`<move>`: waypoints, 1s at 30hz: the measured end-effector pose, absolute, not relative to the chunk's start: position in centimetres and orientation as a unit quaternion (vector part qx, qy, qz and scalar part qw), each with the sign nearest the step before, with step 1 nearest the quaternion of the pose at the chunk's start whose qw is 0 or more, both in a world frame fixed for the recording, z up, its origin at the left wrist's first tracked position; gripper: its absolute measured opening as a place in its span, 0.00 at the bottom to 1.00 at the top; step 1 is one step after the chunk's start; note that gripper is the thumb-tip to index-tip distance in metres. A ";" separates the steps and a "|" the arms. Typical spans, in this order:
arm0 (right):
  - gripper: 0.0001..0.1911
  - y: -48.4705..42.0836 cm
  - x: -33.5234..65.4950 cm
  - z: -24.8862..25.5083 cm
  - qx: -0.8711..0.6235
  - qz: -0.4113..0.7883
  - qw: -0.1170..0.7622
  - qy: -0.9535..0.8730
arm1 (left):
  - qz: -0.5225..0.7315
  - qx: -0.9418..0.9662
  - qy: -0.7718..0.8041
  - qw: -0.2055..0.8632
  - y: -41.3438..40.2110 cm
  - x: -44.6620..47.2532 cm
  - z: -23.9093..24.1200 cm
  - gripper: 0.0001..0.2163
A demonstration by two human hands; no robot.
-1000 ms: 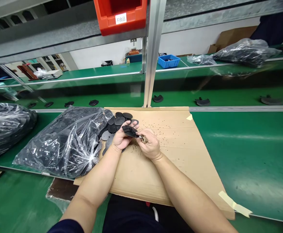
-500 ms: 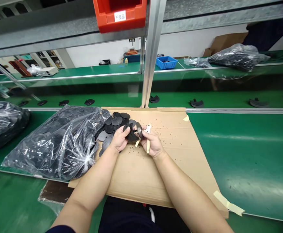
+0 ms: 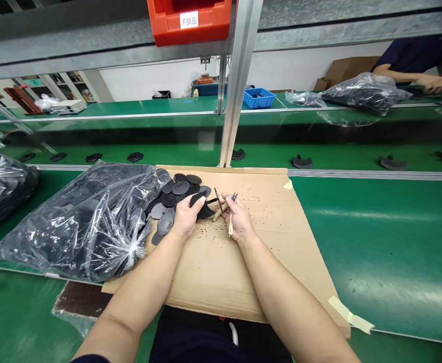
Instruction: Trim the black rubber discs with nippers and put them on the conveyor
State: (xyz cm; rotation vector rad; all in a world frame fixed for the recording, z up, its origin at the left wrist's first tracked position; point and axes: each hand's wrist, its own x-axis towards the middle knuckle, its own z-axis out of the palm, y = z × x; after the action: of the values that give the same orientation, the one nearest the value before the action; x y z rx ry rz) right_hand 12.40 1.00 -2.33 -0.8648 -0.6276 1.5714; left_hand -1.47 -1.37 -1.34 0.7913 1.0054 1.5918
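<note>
"What was being held?"

"The left hand (image 3: 185,217) was closed, its thumb pinching a black part (image 3: 206,211). The right hand (image 3: 241,221) gripped cream-handled pliers (image 3: 230,225) beside a thin disc (image 3: 218,199) seen edge-on; whether it also pinched that disc, I couldn't tell."

"And where was the part?"

"Above the cardboard sheet (image 3: 217,275), to the right of a heap of black discs (image 3: 168,200), near scattered dark specks (image 3: 206,230)."

We are in a factory workshop: we see black parts (image 3: 301,162) spaced along a green strip (image 3: 342,159), a labelled bin (image 3: 194,35) and a co-worker (image 3: 420,60) opposite.
</note>
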 end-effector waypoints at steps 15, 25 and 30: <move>0.20 1.1 16.3 -0.6 -0.568 0.082 0.554 -0.603 | 0.679 0.326 0.442 0.487 -1.2 -1.6 -1.3 0.14; 0.24 1.7 15.8 -2.8 -0.576 0.158 0.416 -0.686 | 0.665 0.316 0.463 0.494 -1.2 -1.5 -1.3 0.17; 0.33 0.1 14.8 -0.9 -0.419 0.427 0.452 -0.661 | 0.641 0.376 0.466 0.480 -1.5 -1.6 -1.8 0.15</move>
State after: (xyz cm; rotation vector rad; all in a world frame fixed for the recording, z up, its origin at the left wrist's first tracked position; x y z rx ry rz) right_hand 14.80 0.12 -0.88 -1.0355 -1.6323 1.0558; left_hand -1.61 -1.46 -1.81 0.9177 1.1366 1.5652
